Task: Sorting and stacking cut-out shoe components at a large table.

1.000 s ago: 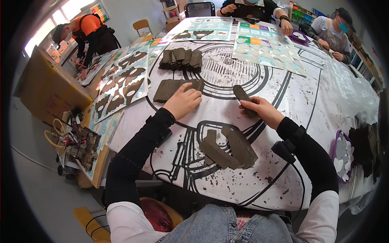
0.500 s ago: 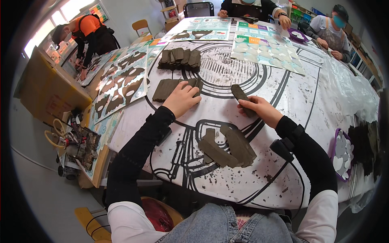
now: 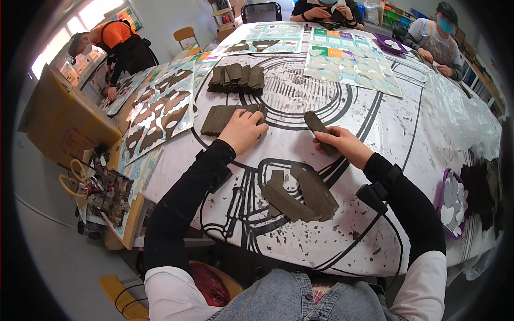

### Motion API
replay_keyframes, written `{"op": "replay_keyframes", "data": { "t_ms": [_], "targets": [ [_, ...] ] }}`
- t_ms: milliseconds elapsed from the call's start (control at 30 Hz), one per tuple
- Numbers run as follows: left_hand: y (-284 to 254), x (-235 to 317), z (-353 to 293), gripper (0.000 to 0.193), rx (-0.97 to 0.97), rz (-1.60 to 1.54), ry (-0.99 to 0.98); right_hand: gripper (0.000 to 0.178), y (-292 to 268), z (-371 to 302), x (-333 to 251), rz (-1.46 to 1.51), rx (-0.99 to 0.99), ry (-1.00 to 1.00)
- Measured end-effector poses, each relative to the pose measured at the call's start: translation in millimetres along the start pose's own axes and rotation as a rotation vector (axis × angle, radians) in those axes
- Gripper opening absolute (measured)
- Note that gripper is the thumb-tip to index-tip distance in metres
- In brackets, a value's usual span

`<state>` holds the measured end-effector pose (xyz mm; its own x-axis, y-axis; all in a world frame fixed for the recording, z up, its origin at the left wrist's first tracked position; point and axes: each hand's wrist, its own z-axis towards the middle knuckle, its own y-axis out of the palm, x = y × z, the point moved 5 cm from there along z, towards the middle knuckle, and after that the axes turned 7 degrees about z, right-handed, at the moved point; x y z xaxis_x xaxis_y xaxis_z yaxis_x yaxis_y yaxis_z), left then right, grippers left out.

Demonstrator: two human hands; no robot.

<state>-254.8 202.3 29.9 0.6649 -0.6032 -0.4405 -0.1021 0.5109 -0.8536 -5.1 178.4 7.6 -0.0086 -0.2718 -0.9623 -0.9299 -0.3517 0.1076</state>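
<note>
My left hand [image 3: 245, 129] rests on the near end of a row of dark brown clay slabs [image 3: 219, 119] on the white table cover [image 3: 375, 128], fingers curled over the last slab. Off to its right, my right hand [image 3: 342, 144] grips one dark clay slab [image 3: 317, 126] by its lower end, its far end tilted up and away from me. A pile of several more dark slabs [image 3: 300, 193] lies close in front of me, between my forearms. A second row of slabs [image 3: 236, 78] stands further back.
Printed sheets with dark cut-out shapes [image 3: 160, 115] cover the table's left side; coloured sheets [image 3: 348, 61] lie at the back. Other people work at the far end and at left. A purple tray [image 3: 454, 203] sits at right. Scissors [image 3: 72, 179] lie on a cluttered cart.
My right hand has lifted and shifted the slab slightly forward; my left hand stays on the row of slabs. The view has drifted a little.
</note>
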Motion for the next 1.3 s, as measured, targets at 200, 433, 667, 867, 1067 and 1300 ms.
{"op": "replay_keyframes", "data": {
  "t_ms": [200, 433, 667, 867, 1067, 1300],
  "targets": [
    [-3, 0, 5, 0.017, -0.104, -0.006, 0.063, 0.039, -1, -1, 1, 0.0, 0.007, 0.012],
    [-5, -5, 4, 0.02, -0.102, -0.132, -0.041, 0.04, -1, 0, 2, -0.021, -0.001, 0.007],
    [-6, -11, 3, 0.023, -0.113, -0.31, -0.159, 0.043, -4, 4, 7, 0.032, -0.035, 0.035],
    [-2, -10, -5, 0.028, -0.116, -0.309, -0.103, 0.045, -3, 1, 4, 0.024, -0.044, 0.023],
    [-9, -7, -7, 0.021, 0.048, -0.316, -0.12, 0.046, -7, 1, 6, 0.061, -0.017, 0.002],
    [-8, -12, -8, 0.024, 0.012, -0.298, -0.131, 0.048, -8, 1, 7, 0.084, -0.047, 0.007]
  ]
}}
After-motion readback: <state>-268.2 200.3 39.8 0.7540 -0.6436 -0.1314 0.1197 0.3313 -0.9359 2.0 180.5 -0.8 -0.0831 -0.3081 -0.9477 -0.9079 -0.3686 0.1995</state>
